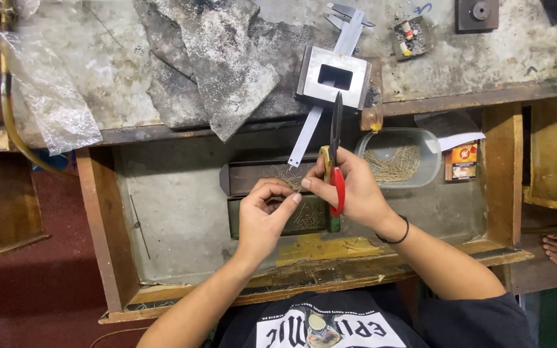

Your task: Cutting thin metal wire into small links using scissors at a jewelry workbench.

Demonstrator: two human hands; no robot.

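Two hands meet over the open drawer [169, 212]: the right hand [352, 193] grips red-handled pliers [335, 154] pointing away, while the left hand [264, 216], just left, pinches a thin wire piece [289, 201], fingers together.

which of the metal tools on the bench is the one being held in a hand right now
The red-handled pliers, gripped in the right hand with their dark jaws pointing up. The silver caliper lies untouched on the bench top, running under the square metal block.
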